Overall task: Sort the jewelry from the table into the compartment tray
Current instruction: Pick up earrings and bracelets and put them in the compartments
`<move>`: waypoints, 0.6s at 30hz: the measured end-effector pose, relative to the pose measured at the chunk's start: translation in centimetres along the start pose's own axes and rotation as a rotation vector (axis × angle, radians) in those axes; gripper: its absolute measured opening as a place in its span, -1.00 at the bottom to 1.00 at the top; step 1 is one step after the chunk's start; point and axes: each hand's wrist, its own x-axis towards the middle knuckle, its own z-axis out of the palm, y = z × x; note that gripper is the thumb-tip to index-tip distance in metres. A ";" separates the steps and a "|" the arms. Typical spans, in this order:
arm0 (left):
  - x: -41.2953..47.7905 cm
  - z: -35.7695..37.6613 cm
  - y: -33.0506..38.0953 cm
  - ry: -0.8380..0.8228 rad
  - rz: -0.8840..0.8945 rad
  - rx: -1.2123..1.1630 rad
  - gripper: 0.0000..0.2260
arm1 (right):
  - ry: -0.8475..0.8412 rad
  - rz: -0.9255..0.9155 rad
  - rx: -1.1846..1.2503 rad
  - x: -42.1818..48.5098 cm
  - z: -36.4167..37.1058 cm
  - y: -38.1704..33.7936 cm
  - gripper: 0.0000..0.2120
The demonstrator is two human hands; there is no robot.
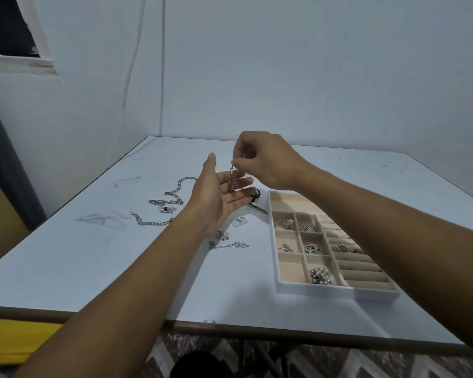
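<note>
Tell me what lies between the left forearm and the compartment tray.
On the table, head view: a thin sparkly bracelet, a small cluster piece, a little card and a dark clip.

Compartment tray [281, 289] on table [93, 268] at right; loose chains [172, 197] left of it, hands above between.

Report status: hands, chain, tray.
Right hand pinches gold chain over open left hand. Tray to the right, part filled. Nothing blocks it.
</note>
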 end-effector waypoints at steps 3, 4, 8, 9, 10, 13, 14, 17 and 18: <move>-0.5 0.6 -0.4 -0.028 -0.007 0.045 -0.39 | -0.004 -0.008 -0.017 -1.3 -0.6 0.4 -0.98; -0.8 0.8 -0.6 -0.048 -0.012 0.058 -0.39 | -0.001 -0.008 -0.019 -1.7 -0.8 0.5 -0.99; -2.3 1.9 -1.4 -0.124 -0.022 0.096 -0.41 | 0.017 -0.009 -0.002 -3.7 -1.6 0.7 -0.96; -2.6 2.1 -1.7 -0.143 -0.023 0.103 -0.41 | 0.020 -0.007 0.004 -4.2 -1.9 0.8 -0.96; -3.0 2.2 -1.9 -0.163 -0.027 0.108 -0.41 | 0.023 -0.006 0.009 -4.7 -2.1 0.8 -0.95; -4.0 2.8 -2.5 -0.215 -0.031 0.123 -0.42 | 0.035 0.002 0.018 -6.2 -2.9 0.8 -0.93; -4.4 2.9 -2.7 -0.226 -0.031 0.125 -0.43 | 0.036 0.008 0.022 -6.7 -3.1 0.8 -0.93; -5.4 3.3 -3.2 -0.269 -0.028 0.126 -0.49 | 0.036 0.020 0.055 -8.1 -3.6 0.8 -0.93; -5.8 3.4 -3.3 -0.281 -0.017 0.143 -0.52 | 0.033 0.019 0.062 -8.5 -3.7 0.8 -0.93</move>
